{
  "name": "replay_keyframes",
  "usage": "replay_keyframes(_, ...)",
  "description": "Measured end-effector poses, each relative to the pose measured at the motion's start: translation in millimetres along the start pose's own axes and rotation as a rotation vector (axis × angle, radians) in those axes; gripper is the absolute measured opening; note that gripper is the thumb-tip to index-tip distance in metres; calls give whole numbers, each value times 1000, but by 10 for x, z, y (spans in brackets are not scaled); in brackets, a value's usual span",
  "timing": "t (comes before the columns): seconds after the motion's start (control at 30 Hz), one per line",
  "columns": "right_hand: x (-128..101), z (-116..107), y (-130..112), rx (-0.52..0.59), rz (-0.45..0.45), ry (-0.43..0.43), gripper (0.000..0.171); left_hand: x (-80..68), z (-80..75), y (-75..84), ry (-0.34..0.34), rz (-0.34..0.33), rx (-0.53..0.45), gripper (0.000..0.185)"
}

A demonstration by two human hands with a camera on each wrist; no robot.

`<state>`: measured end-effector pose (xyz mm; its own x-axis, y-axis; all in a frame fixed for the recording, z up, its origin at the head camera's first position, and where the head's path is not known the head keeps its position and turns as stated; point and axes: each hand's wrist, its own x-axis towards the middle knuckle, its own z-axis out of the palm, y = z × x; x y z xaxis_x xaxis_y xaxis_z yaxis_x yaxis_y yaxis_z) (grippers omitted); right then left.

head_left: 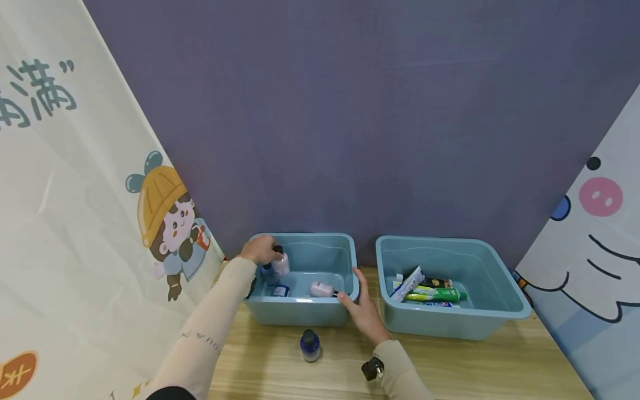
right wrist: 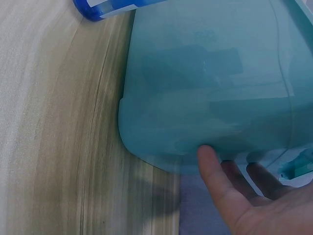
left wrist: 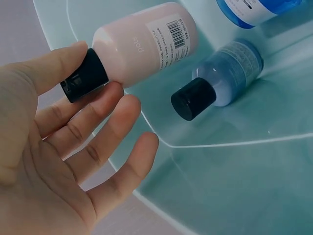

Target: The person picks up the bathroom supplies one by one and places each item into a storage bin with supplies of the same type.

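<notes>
With thumb and fingertips my left hand (head_left: 260, 250) pinches the black cap of a pale pink bottle (left wrist: 146, 44), tilted at the left end of the left blue bin (head_left: 300, 315). Its other fingers spread loosely below the cap in the left wrist view. Close by in that bin are a small bluish bottle (left wrist: 230, 73) with a black cap and a bright blue container (left wrist: 259, 10) with a white label. A pale pink bottle (head_left: 321, 289) lies near the bin's front right. My right hand (head_left: 367, 316) holds the bin's front right corner, thumb at the front rim.
On the wooden table (head_left: 260, 361), a dark blue bottle (head_left: 310, 347) stands in front of the left bin. To the right is a second blue bin (head_left: 450, 322) with several tubes, including a green tube (head_left: 440, 294). A dark backdrop (head_left: 350, 128) rises behind both bins.
</notes>
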<state>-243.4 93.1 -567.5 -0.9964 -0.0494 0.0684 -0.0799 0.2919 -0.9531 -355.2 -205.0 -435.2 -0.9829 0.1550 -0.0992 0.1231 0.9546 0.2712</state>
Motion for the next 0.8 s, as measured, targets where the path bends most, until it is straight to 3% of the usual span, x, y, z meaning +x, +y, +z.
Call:
replay_keyframes(0.37,8,6,21,0,-18,1,81,62,38,-14,-10,-40,-18,24)
replay_keyframes(0.47,5,11,25,8,-18,-4,81,59,53,-14,-11,-42,-15,15)
replay_keyframes(0.63,-4,4,27,11,-22,-10,80,76,57,-8,52,13,-49,46)
replay_keyframes(0.8,5,-7,36,15,-29,-15,79,77,10,17,84,27,-56,39)
